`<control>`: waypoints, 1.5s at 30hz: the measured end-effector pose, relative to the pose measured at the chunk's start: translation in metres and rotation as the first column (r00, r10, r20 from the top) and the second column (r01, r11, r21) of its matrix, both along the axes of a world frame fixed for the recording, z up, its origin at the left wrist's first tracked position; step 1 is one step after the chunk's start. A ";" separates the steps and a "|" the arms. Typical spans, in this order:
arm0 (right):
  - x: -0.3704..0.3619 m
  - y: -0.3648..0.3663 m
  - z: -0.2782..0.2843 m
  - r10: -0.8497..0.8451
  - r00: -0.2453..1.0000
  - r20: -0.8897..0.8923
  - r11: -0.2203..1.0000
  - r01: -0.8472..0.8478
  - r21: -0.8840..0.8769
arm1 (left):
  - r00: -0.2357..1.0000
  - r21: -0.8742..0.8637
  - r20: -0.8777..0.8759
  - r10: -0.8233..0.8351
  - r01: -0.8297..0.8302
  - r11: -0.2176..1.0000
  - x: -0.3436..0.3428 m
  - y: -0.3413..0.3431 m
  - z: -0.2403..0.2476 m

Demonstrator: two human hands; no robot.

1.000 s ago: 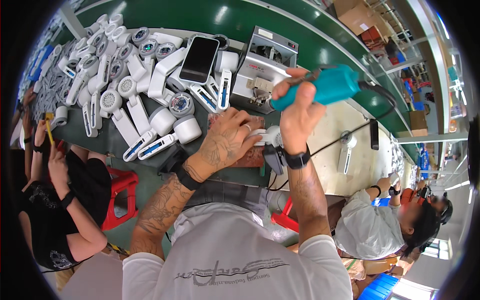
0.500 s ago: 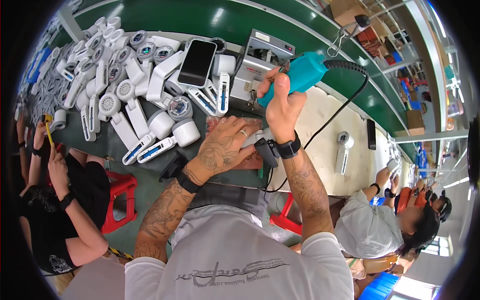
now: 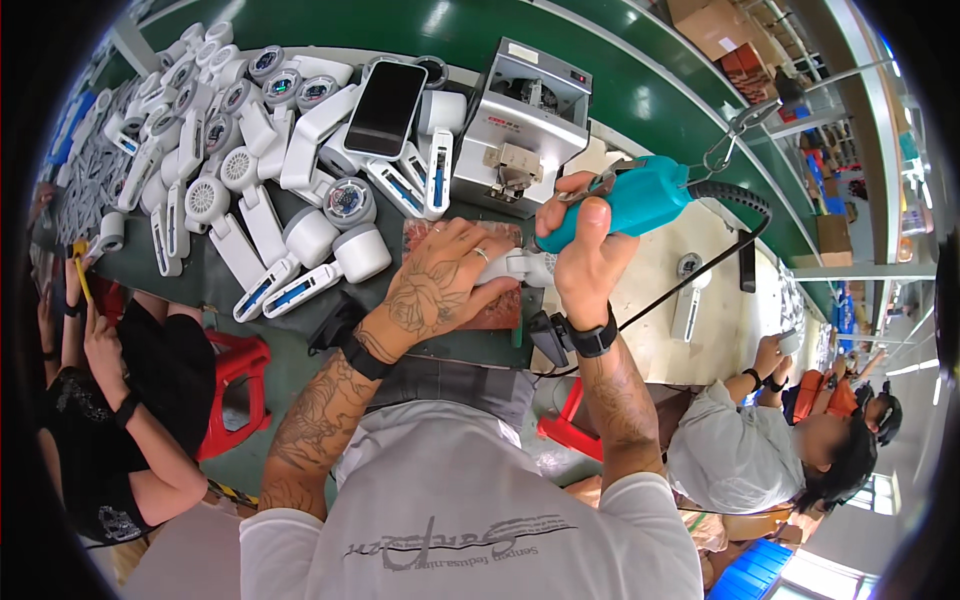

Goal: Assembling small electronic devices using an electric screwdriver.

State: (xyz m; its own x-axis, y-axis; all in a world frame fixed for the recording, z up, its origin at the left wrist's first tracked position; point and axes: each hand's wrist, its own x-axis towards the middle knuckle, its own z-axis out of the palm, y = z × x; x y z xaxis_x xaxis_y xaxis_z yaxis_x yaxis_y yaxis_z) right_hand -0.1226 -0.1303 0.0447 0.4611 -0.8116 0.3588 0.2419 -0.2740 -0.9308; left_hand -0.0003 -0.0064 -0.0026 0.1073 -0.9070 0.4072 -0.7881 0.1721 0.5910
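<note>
My left hand, a ring on one finger, is closed over a white handheld fan. The fan lies on a reddish, worn pad at the table's near edge, and part of it is hidden under my fingers. My right hand is wrapped round a teal electric screwdriver, tilted, with a black coiled cord at its rear end. The tool's tip is hidden behind my hand, so I cannot tell whether it touches the fan. A metal hook is linked to the screwdriver's rear.
Many white fans are heaped at the left, with a black phone on top. A grey metal screw feeder stands behind my hands. Another fan lies on the right side. Co-workers sit on both sides; a red stool is at left.
My right hand has moved right and down with the screwdriver, and more of the fan shows between my hands. My left hand stays on the fan. The whole view has shifted slightly.
</note>
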 end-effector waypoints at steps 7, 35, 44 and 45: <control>-0.004 0.010 -0.039 -0.021 0.998 -0.066 1.000 0.021 -0.010 | 1.000 -0.040 -0.011 -0.011 0.011 0.999 0.006 0.011 -0.005; 0.057 -0.013 0.006 0.065 0.997 -0.029 0.992 -0.068 -0.107 | 1.000 -0.058 0.007 0.022 -0.022 0.998 0.006 0.014 0.000; -0.020 0.018 0.012 0.091 0.992 0.085 0.994 -0.095 0.046 | 0.999 -0.033 -0.034 0.014 -0.016 0.999 0.001 0.010 0.000; -0.022 0.020 0.010 0.109 0.989 0.099 0.993 -0.112 0.032 | 0.999 -0.032 -0.034 0.008 -0.009 0.999 0.001 0.009 -0.002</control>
